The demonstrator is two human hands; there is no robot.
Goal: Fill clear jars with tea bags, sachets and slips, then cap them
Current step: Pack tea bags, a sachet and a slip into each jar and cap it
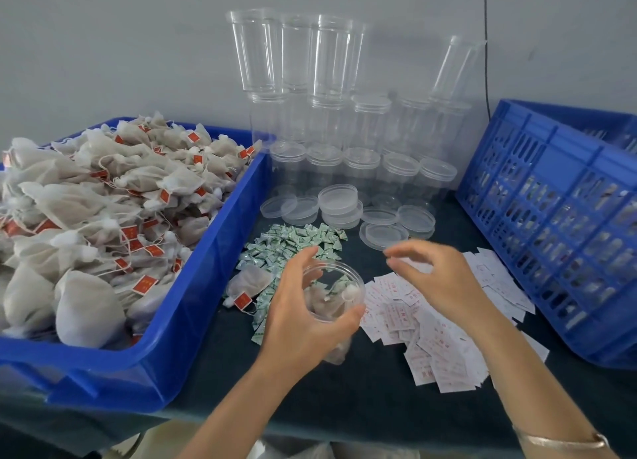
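Observation:
My left hand [303,324] grips a clear jar [332,315] tilted with its open mouth towards me; tea bags lie inside it. My right hand [444,282] hovers blurred just right of the jar, above the white slips [437,348], with fingers and thumb curved close together. Whether it pinches anything I cannot tell. Small green sachets [293,241] are heaped behind the jar. Several clear lids [339,200] lie further back. One loose tea bag [248,282] rests on the dark table next to the sachets.
A blue bin [206,307] heaped with tea bags [103,200] fills the left side. Stacked empty clear jars [362,127] stand against the back wall. A blue slatted crate [551,217] stands at the right.

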